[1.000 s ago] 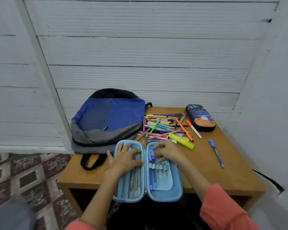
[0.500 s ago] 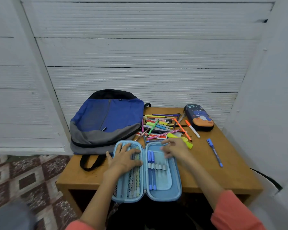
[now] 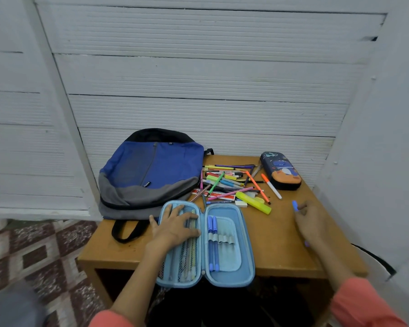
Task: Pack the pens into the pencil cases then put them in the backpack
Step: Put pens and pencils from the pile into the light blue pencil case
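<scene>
An open light-blue pencil case [image 3: 247, 234] lies at the table's front edge. Two blue pens [image 3: 212, 230] sit in the elastic loops of its right half. My left hand [image 3: 175, 226] rests flat on the mesh pocket of the left half, over several pens. My right hand [image 3: 311, 220] is far to the right, fingers curled over a blue pen [image 3: 294, 205] lying on the table; only the pen's two ends show. A pile of loose pens and markers [image 3: 227, 182] lies behind the case. The blue and grey backpack [image 3: 151, 171] lies at the back left, zipped.
A dark printed pencil case [image 3: 281, 171] lies shut at the back right. A yellow highlighter [image 3: 253, 202] and an orange-capped marker [image 3: 270, 186] lie at the pile's right side. The small wooden table [image 3: 276, 246] stands against white walls behind and to the right.
My right hand has left the open case and moved right across the table onto the blue pen. My left hand has stayed on the case's left half.
</scene>
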Available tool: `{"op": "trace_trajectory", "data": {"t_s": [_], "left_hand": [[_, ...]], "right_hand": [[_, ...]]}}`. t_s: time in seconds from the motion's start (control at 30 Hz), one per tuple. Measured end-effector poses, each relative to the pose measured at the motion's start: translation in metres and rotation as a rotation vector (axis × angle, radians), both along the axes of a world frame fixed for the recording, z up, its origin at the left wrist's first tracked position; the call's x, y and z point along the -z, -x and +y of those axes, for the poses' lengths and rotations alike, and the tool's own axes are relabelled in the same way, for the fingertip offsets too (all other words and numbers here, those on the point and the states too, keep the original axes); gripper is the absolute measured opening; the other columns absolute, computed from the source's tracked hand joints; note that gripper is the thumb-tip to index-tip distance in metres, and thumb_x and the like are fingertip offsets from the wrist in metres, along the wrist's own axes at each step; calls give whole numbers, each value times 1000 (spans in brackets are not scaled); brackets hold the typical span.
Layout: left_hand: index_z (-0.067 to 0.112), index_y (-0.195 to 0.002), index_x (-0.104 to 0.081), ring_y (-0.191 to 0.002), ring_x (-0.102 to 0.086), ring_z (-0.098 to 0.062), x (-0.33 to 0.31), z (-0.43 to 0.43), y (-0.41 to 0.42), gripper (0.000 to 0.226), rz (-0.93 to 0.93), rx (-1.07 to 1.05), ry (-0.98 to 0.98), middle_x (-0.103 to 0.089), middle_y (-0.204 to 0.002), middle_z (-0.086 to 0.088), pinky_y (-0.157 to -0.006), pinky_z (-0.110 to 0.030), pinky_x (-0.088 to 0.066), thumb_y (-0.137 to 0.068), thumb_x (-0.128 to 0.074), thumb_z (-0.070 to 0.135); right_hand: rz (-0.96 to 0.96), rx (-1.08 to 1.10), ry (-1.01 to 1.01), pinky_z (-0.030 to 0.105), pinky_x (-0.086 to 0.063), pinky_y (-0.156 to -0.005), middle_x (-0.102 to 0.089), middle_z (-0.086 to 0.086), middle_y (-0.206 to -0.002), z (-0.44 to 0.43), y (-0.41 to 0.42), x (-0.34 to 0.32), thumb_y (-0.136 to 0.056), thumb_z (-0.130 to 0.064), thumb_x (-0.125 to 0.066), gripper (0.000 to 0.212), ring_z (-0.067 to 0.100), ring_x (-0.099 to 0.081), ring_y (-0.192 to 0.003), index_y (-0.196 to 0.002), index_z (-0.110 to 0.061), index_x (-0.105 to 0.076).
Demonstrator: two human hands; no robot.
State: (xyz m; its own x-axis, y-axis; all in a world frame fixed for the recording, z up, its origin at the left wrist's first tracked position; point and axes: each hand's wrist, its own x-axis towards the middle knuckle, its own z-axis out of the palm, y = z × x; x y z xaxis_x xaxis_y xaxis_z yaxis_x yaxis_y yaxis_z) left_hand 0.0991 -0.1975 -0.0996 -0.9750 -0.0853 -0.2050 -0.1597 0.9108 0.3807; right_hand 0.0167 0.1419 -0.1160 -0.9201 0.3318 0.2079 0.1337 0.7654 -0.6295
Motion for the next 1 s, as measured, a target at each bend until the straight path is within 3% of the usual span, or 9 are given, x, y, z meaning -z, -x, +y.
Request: {"op": "trace_trajectory", "data": {"t_s": [0.07, 0.13, 0.2, 0.3, 0.5, 0.67, 0.8, 1.0], "left_hand": [[52, -130, -43, -147, 10, -18, -1, 0, 0, 49, 2, 0, -3, -8, -160, 9, -111, -65, 8, -83, -55, 62], [52, -130, -43, -147, 10, -18, -1, 0, 0, 50, -3, -1, -3, -7, -160, 9, -111, -65, 7, -83, -55, 61], [52, -130, -42, -147, 10, -18, -1, 0, 0, 50, -7, -1, 2, -7, -160, 9, -111, -65, 7, -83, -55, 61], [52, -129, -43, -147, 9, -17, -1, 1, -1, 49, -1, -6, -2, -7, -160, 9, -112, -65, 7, -83, -56, 61], [52, -129, -44, -147, 10, -17, 0, 0, -1, 48, 6, -11, -14, -7, -160, 11, -112, -64, 7, -83, -55, 61], [52, -130, -42, -147, 10, -17, 0, 0, 0, 49, 1, -7, -9, -6, -160, 11, -112, -65, 7, -84, -55, 61], [52, -131, -42, -147, 9, -18, 0, 0, 1, 50, -1, -3, -6, -5, -160, 10, -112, -65, 7, -84, -54, 62], [53, -131, -41, -147, 11, -17, 2, 0, 0, 50, 8, -4, 7, -6, -160, 10, -112, -64, 6, -83, -54, 64]], "right_hand": [[110, 28, 184, 29, -37, -55, -61, 13, -97, -20, -3, -14, -93, -7, -50, 22, 25, -53, -70, -113, -13, -59], [208, -7, 379, 33, -44, -64, -60, 5, -91, -42, -2, -27, -93, -6, -50, 35, 25, -58, -77, -125, -16, -55], [212, -97, 540, 41, -54, -69, -62, 4, -81, -63, 0, -35, -91, -2, -53, 45, 24, -63, -72, -132, -20, -52], [147, -249, 711, 34, -57, -58, -63, 8, -77, -94, 2, -38, -92, 1, -55, 49, 15, -63, -62, -138, -16, -47], [30, -365, 667, 30, -57, -52, -57, 8, -71, -143, -2, -21, -94, 1, -56, 53, 21, -61, -52, -142, -18, -43], [-239, -456, 598, 32, -57, -49, -59, 13, -75, -152, -3, -13, -92, 3, -58, 53, 22, -59, -50, -139, -16, -45], [-418, -580, 463, 32, -57, -54, -63, 12, -64, -150, -3, -10, -87, 1, -67, 52, 19, -58, -46, -135, -8, -49], [-435, -651, 416, 41, -59, -72, -61, 9, -69, -149, -8, -7, -82, -1, -72, 44, 24, -62, -59, -123, -2, -56]]}}
